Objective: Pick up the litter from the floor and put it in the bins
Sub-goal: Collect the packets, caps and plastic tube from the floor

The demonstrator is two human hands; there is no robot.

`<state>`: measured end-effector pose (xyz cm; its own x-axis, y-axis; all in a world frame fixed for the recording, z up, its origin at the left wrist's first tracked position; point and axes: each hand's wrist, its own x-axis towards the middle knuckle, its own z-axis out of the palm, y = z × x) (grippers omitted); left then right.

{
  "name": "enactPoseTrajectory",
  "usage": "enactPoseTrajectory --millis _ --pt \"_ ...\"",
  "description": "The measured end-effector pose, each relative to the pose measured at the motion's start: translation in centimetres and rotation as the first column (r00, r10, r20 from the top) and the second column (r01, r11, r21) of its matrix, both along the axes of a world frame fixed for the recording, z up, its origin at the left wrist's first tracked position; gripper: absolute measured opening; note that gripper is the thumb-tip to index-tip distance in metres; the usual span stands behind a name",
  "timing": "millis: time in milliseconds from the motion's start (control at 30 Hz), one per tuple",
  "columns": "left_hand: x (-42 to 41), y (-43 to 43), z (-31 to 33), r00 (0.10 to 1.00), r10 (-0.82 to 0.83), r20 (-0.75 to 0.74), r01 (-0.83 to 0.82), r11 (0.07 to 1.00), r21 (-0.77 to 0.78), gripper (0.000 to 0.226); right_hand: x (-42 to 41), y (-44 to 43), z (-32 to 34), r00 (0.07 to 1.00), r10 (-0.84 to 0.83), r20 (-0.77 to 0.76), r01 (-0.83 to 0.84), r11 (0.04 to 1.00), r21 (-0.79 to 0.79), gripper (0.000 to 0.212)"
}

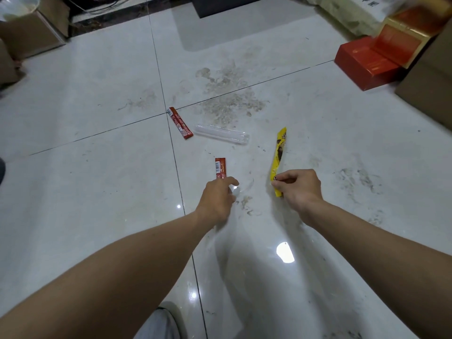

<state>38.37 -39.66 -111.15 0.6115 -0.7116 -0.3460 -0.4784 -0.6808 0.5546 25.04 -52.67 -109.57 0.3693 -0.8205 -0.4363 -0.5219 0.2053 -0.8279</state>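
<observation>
Right hand: the right hand (297,185) pinches the near end of the yellow wrapper (278,152) between thumb and curled fingers; the wrapper's far end points away across the floor (97,192).
Left hand: the left hand (216,194) is curled over the near end of the near red wrapper (220,167), with a clear plastic scrap (236,190) at its fingertips. I cannot tell whether it grips either one.
Other litter: the far red wrapper (179,123) lies across a tile joint. Just beside its near end is a clear plastic tube (221,134), flat on the tile.
Left edge: cardboard boxes (29,35) stand along the far left, well apart from the litter.
Right edge: red boxes (367,62) are stacked at the far right, touching a brown carton (428,91) whose corner juts toward the middle.
Far edge: a dark panel (230,6) and loose cables (102,7) run along the wall side.
Open room: bare tile spreads wide to the left of the hands and between the litter and the boxes. A dried stain (230,104) marks the tile beyond the tube.
Near edge: a grey-clad knee (159,324) shows under the left forearm.
</observation>
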Motion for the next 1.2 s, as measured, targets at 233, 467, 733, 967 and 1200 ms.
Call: enactPoseTrajectory --millis 233,467,733,967,1200 --pt "-0.5 0.0 -0.4 0.994 0.113 0.001 -0.113 0.993 -0.033 0.026 -0.7 -0.2 -0.3 0.997 -0.051 -0.052 0.056 0.994 0.091 0.016" --pt "-0.9 -0.1 -0.3 0.990 0.144 0.006 -0.144 0.989 -0.024 0.024 -1.1 -0.6 -0.7 0.984 -0.124 -0.132 0.148 0.971 0.190 0.022" --pt "-1.3 0.0 0.1 0.991 0.132 0.023 -0.130 0.990 -0.046 0.024 -1.2 -0.6 -0.8 0.964 -0.135 -0.228 0.184 0.960 0.210 0.008" --pt "-1.5 0.0 0.4 0.990 0.135 0.028 -0.134 0.990 -0.048 0.024 -1.8 -0.5 -1.1 0.953 0.020 -0.302 0.021 0.991 0.135 0.020" --pt "-1.5 0.1 0.7 0.989 0.137 0.053 -0.133 0.988 -0.077 0.025 -2.4 -0.4 -0.7 0.946 0.101 -0.307 -0.062 0.989 0.134 0.020"
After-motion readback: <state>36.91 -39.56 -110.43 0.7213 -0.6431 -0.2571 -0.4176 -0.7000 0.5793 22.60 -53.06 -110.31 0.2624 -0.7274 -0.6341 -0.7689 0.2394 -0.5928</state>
